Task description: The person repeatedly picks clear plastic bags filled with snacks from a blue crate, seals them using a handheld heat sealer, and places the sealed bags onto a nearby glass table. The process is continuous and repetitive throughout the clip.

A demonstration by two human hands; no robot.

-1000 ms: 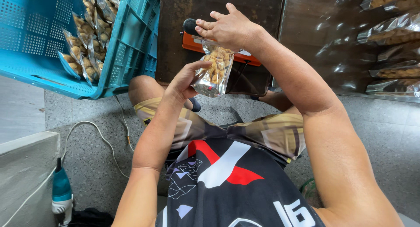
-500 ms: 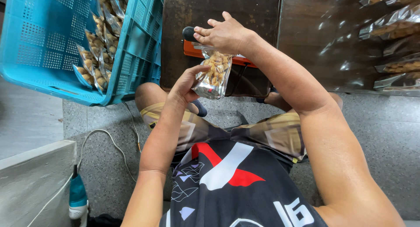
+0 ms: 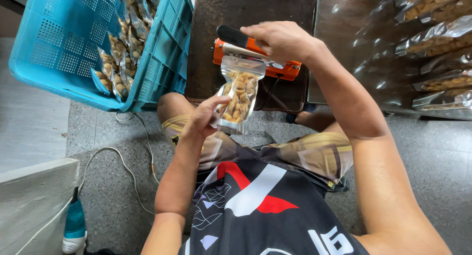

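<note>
Sealing step, I'd say: left hand (image 3: 204, 120) grips the clear nut pouch (image 3: 237, 95) mid-frame, its top in the orange sealer (image 3: 255, 58); right hand (image 3: 282, 39) rests curled on its arm, which needs a firm press next

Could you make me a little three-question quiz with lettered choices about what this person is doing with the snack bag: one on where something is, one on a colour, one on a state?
1. Where is the blue crate?
A. to the person's left
B. on their lap
C. behind the sealer

2. What colour is the sealer body?
A. green
B. orange
C. white

3. How is the clear snack pouch held?
A. lying flat on the floor
B. upright, top edge in the sealer
C. upside down in the crate

Answers: 1 A, the crate sits at the left of the view. 2 B, orange shows under the right hand. 3 B, the left hand steadies its lower part.
</note>
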